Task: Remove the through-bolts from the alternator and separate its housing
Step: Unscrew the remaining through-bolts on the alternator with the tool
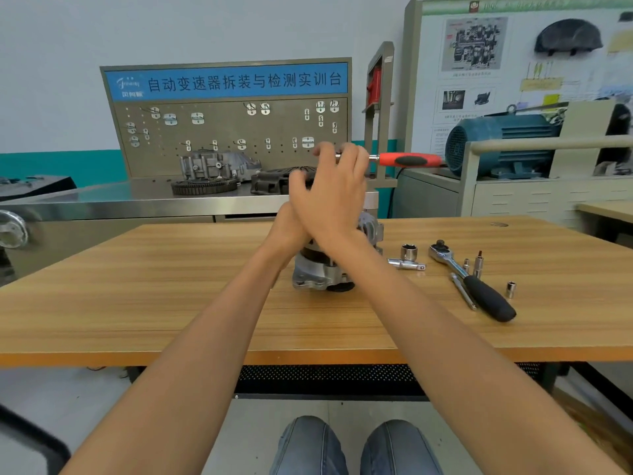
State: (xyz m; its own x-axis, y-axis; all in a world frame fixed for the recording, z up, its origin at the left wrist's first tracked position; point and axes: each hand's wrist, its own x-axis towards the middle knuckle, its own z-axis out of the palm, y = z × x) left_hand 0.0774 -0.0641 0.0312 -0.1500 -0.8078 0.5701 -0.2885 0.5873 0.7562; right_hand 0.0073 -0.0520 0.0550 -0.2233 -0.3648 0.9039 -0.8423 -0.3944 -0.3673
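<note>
A silver alternator (318, 272) stands upright on the wooden table (171, 286), its upper part hidden behind my crossed hands. My right hand (332, 197) reaches over it, with its fingers curled round the metal shaft of a red-handled ratchet (407, 160). The ratchet lies level above the alternator with its handle pointing right. My left hand (286, 231) comes in from the left and is almost wholly hidden behind the right hand, so its hold cannot be made out. No through-bolts are visible.
Right of the alternator lie a large socket (409, 252), an adapter bar (407, 265), a black-handled ratchet (479, 289) and small sockets (511, 289). A steel bench (137, 204) behind the table carries a gear, castings and a pegboard. A blue motor (503, 145) sits far right.
</note>
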